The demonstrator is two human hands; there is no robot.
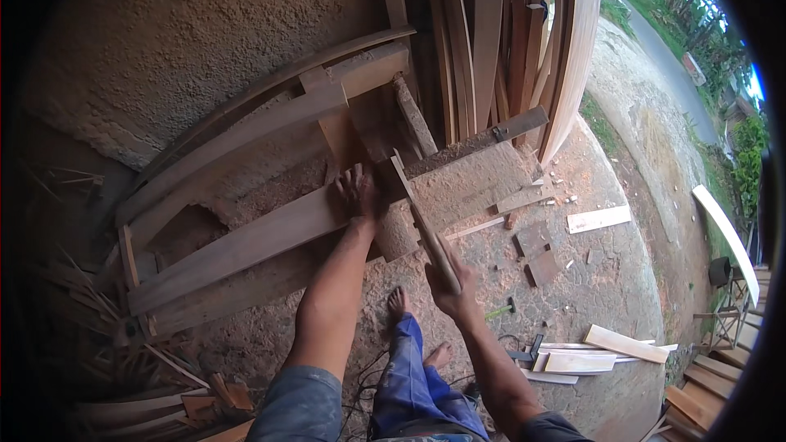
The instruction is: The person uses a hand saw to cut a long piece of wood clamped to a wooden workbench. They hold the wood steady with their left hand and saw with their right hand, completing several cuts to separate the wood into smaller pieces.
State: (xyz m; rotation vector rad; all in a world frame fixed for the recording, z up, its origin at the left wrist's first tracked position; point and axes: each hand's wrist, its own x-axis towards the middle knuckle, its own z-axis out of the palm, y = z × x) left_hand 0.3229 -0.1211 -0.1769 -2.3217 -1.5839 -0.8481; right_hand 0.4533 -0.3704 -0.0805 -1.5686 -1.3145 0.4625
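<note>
Your left hand (356, 193) presses flat on the plank (246, 245), pinning it steady; your right hand (450, 282) is closed round what looks like a saw (419, 217).

Long bent boards (491, 41) lean against a rough wall (164, 41). Small wood scraps (599, 218) lie on the dirt ground (622, 278).
</note>
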